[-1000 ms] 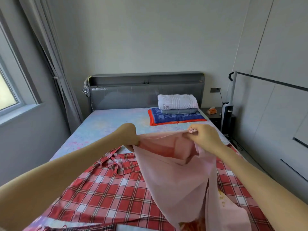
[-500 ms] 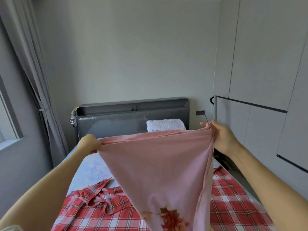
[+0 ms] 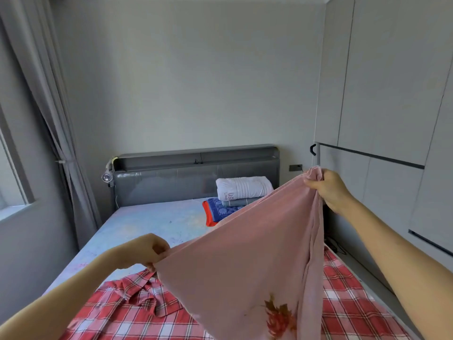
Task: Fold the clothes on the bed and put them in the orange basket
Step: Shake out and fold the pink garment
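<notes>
Head view: the pink garment point(image 3: 245, 253) hangs in the air over the bed point(image 3: 152, 222), stretched along one edge between two hands. The left hand point(image 3: 144, 251) pinches the low corner and the right hand point(image 3: 328, 187) grips the bunched high corner, so the edge slants up to the right. It looks thin, soft and light; it drapes in loose folds and will likely sag wherever it is not held, so the corners seem the sensible places to hold, kept level before laying it flat. A red plaid shirt point(image 3: 127, 310) lies spread on the bed beneath it and may snag the hem. The orange basket is not in view.
</notes>
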Motion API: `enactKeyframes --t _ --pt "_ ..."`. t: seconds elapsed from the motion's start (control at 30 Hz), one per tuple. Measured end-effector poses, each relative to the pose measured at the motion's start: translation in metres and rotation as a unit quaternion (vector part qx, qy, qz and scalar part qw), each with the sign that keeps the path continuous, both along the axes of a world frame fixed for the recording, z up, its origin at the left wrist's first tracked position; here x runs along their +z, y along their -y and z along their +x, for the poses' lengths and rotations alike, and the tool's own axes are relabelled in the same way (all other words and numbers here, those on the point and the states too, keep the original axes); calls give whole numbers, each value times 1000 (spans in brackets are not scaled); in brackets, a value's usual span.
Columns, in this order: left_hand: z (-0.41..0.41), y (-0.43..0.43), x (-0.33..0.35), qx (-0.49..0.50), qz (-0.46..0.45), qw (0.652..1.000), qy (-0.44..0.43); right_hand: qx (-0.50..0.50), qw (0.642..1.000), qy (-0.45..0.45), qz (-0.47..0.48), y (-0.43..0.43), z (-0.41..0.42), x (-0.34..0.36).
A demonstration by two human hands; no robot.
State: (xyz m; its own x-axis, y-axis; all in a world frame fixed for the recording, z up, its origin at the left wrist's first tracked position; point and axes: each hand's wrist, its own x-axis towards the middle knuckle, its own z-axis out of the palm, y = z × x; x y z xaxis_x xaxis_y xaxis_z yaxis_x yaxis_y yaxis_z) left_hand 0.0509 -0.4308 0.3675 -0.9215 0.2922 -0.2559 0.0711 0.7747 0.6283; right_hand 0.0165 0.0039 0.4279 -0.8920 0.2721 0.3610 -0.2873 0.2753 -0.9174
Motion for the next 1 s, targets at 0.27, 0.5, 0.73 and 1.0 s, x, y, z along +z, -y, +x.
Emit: enactKeyframes --t 0.27,0.5,0.73,1.0 --pt "-8 -4 -7 136 -335 909 -206 -37 977 -87 194 14 4 22" --pt "-50 20 99 333 -87 920 -189 -78 913 -160 367 11 -16 101" --pt "-82 -1 260 377 400 726 -413 -319 840 -379 222 8 -31 212" --pt "-111 -12 266 375 174 795 -444 -200 905 -87 365 -1 -97 182"
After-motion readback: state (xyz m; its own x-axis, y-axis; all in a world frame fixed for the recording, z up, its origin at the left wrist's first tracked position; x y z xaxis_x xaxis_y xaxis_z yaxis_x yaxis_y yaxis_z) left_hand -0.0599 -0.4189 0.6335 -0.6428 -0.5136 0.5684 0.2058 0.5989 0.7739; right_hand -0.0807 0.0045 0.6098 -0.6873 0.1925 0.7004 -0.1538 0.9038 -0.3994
